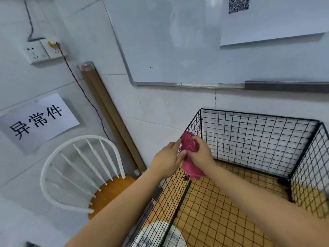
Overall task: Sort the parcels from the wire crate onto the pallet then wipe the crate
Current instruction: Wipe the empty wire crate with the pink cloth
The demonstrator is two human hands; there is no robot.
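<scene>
Step in hand: crate wipe; sorting judged done, no parcel seen inside, white printed item (156,234) at near corner unclear. Wire crate (258,136) on tan patterned floor (222,202). Right hand (199,154) grip clenched round magenta cloth (191,169) at left wall's top rim; left hand (167,161) pinches cloth edge. Next move calls for firm drag along wires. Beyond: white spindle chair (80,138), cardboard tubes (106,113), whiteboard (169,41)

Black wire crate (258,136) on tan gridded surface (231,198)
</scene>
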